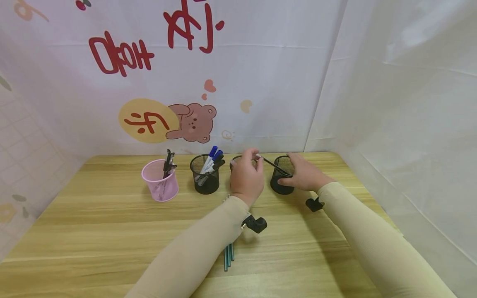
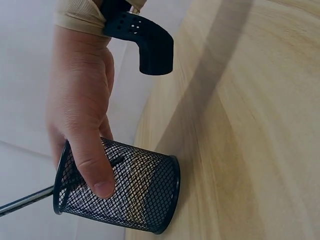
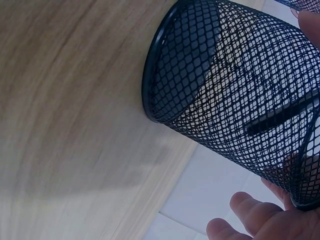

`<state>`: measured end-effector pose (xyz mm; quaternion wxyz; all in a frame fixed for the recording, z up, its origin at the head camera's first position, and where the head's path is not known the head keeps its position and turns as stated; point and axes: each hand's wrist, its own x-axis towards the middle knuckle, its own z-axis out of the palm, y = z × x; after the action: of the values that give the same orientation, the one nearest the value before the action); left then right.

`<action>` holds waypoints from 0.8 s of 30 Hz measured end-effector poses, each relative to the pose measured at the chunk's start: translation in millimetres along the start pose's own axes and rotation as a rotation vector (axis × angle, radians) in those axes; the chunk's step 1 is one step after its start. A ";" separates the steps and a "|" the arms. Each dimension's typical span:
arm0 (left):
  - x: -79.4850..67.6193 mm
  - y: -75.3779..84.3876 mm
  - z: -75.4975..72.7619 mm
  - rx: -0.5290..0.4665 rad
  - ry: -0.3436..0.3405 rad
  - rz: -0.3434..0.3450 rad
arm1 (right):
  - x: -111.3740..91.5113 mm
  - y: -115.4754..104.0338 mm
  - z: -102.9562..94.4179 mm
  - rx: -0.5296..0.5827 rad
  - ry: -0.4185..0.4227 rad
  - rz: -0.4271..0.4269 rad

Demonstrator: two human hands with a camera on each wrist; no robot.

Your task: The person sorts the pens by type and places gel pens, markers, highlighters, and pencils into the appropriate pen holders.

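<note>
My left hand (image 1: 246,177) pinches the upper end of a slim dark pen-like stick (image 1: 273,164), in front of a black mesh pen cup (image 1: 235,159) that it largely hides. The stick slants down to the right into the rightmost mesh pen cup (image 1: 282,189). Around that cup's side my right hand (image 1: 303,171) grips, the thumb in front. The left wrist view shows the right hand (image 2: 82,110) holding the upright cup (image 2: 135,190), the stick (image 2: 27,200) sticking out of its mouth. In the right wrist view the stick's lower end (image 3: 275,120) shows through the mesh.
A pink mesh cup (image 1: 164,192) with dark pens stands at the left. Beside it is a black mesh cup (image 1: 206,186) with blue- and black-capped markers. Several teal pencils (image 1: 229,256) lie under my left forearm. A white cloth (image 1: 283,103) hangs behind the wooden table (image 1: 112,231).
</note>
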<state>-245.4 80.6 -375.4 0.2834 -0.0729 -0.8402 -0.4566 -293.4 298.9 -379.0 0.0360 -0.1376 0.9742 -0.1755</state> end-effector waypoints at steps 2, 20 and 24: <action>-0.7 0.3 0.5 0.015 -0.011 0.018 | -0.2 -0.7 -0.1 0.001 -0.002 0.001; -5.5 2.5 -1.1 0.089 -0.098 0.076 | -2.1 -2.0 -0.9 0.016 0.000 -0.017; -7.3 1.6 -1.8 0.109 -0.117 0.082 | -1.7 -2.3 -0.8 0.021 0.006 -0.020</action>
<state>-238.0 81.1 -377.4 0.2561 -0.1182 -0.8751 -0.3933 -291.3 297.5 -377.4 0.0326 -0.1461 0.9710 -0.1865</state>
